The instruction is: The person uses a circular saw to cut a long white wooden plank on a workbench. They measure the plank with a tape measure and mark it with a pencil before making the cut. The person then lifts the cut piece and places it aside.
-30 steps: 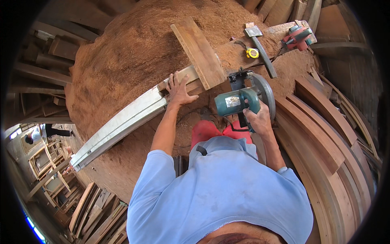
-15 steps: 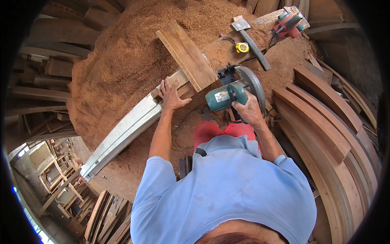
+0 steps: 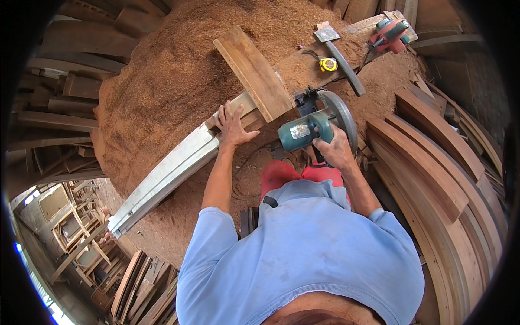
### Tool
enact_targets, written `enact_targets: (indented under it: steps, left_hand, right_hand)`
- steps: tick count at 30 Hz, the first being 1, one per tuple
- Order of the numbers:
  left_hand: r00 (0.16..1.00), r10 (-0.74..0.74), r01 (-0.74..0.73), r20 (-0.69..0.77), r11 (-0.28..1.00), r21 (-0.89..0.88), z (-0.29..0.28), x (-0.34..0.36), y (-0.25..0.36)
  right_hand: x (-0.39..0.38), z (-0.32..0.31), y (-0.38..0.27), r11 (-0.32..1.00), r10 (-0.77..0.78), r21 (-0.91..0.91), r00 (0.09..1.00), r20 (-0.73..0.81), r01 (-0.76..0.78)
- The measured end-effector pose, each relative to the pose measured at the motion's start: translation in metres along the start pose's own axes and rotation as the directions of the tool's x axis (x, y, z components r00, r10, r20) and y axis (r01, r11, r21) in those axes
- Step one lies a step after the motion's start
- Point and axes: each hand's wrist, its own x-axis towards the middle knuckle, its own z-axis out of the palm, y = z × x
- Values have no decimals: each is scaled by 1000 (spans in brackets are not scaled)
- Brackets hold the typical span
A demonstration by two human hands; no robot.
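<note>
Lying crosswise over the pale timber [image 3: 246, 102], the short wooden board [image 3: 254, 76] could be twisted or thrown if it were caught by the circular saw [image 3: 299, 131], held just beside its near end, since no clamp is seen on it. The saw is gripped by the right hand [image 3: 333, 148], forearm angled inward; the left hand [image 3: 234, 130] is laid splayed on the timber, grasping nothing, its forearm nearly upright in view.

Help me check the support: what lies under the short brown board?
Pale timber and a brown strip go under the short brown board at its left edge; what lies beneath its middle is covered.
</note>
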Motion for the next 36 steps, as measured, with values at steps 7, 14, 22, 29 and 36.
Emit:
enact_targets:
  steps: [7, 14, 22, 29, 36]
  left_hand:
    - [1000, -4, 4, 1, 1000, 21, -1, -1, 1]
    - [1000, 13, -13, -6, 1000, 5, 1, 0, -1]
    - [1000, 18, -18, 9, 1000, 5, 0, -1, -3]
    - [1000, 10, -10, 6, 1000, -10, -4, -4, -1]
    - [999, 31, -33, -38, 998, -48, -4, -4, -3]
  right_hand:
    - [1, 3, 13, 999, 38, 21, 998, -54, -36]
    - [-2, 5, 5, 998, 40, 40, 999, -30, -39]
    - [-2, 9, 4, 999, 12, 30, 998, -68, -10]
    - [-6, 14, -24, 995, -70, -78, 997, -15, 69]
    - [6, 45, -32, 979, -165, -107, 982, 95, 175]
